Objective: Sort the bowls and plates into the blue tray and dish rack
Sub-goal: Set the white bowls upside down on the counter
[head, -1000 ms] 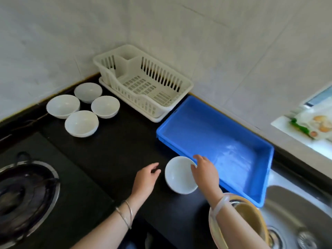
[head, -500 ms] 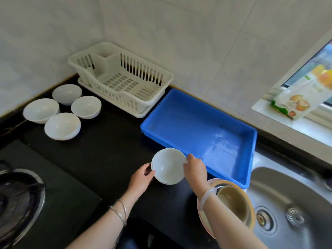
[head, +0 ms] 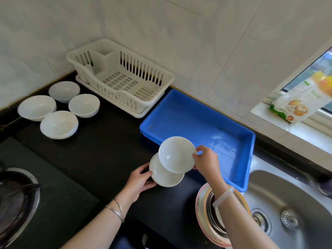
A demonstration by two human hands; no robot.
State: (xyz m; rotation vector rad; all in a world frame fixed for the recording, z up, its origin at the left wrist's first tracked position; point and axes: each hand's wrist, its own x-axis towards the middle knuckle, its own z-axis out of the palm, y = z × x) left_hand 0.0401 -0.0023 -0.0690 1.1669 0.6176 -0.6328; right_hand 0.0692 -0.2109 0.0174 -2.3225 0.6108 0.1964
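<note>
- The upper dish (head: 175, 155) is being pinched at its rim by the right hand (head: 206, 159), raised and tilted, overlapping the lower dish (head: 161, 174)
- The lower dish is being gripped at its edge by the left hand (head: 139, 180), thumb and fingers curled round it
- The blue tray (head: 194, 119) is lying just beyond both hands, its long axis running away rightward; the right hand is being judged nearer
- The dish rack (head: 122, 81) is standing well beyond the left hand, with four white bowls (head: 59, 124) further left
- Writing on the packet (head: 294, 105), far right of the hands, is being left unread: too blurred
</note>
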